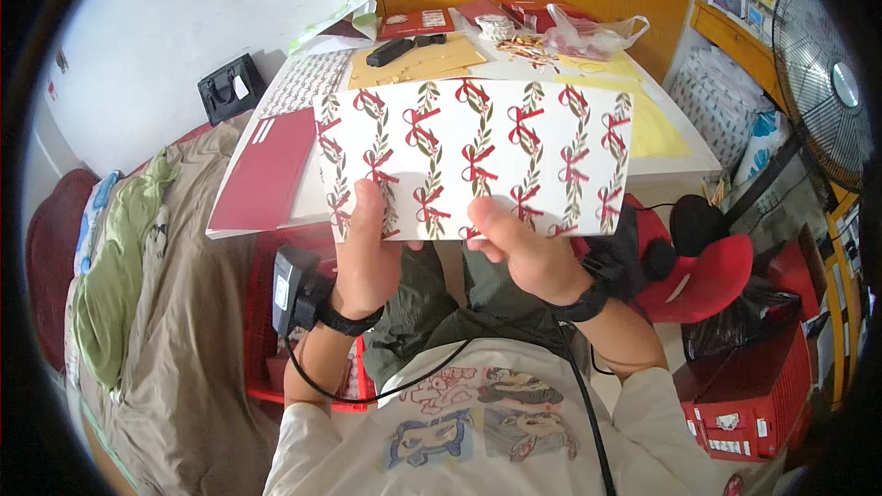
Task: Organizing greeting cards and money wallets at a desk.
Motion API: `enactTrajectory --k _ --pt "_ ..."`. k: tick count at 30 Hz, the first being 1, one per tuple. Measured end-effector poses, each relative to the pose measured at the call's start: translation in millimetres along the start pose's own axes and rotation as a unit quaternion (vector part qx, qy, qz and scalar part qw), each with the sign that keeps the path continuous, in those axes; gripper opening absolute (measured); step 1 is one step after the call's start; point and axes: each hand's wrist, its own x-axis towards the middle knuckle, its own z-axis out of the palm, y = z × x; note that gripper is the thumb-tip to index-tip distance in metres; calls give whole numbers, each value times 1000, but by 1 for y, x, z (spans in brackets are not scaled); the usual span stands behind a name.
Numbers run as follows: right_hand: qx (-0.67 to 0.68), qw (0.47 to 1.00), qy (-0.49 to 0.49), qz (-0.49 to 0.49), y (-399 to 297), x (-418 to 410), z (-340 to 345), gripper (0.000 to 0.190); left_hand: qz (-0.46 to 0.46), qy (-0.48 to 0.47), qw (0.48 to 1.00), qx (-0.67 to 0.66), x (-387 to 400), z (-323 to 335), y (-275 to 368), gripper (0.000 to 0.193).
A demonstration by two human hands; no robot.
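A white paper sheet or card, printed with red bows and green leafy garlands, is held up in front of the table. My left hand grips its lower left part, thumb on the printed face. Right of it, my right hand pinches the lower edge with its thumb on the front; most fingers of both hands are hidden behind the sheet. Dark red card sheets lie on the table's left side. Beyond the held piece are a patterned sheet, brown envelopes and yellow paper.
On the white table are a black tool-like object, a stack of white cut-outs, scattered small pieces and a clear plastic bag. A standing fan is at right. Red crates stand low beside me.
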Motion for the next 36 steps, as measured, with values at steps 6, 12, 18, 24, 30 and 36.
enactTrajectory --k 6,12,18,24,30,36 --pt "30 998 -48 -26 3 4 7 24 -35 7 991 126 -7 8 5 40" --pt "89 987 -126 34 3 9 3 20 -5 -85 996 31 -6 3 10 47" --pt "30 992 -83 -89 13 7 -2 28 38 82 985 148 -6 2 0 38" --pt "126 988 -2 -85 14 2 -15 30 115 88 913 381 -6 -5 5 30" --pt "159 985 -25 -64 11 1 4 32 -62 -54 977 198 -6 4 4 34" --pt "128 985 36 -110 18 -4 -8 31 -56 -23 968 244 -5 8 14 28"
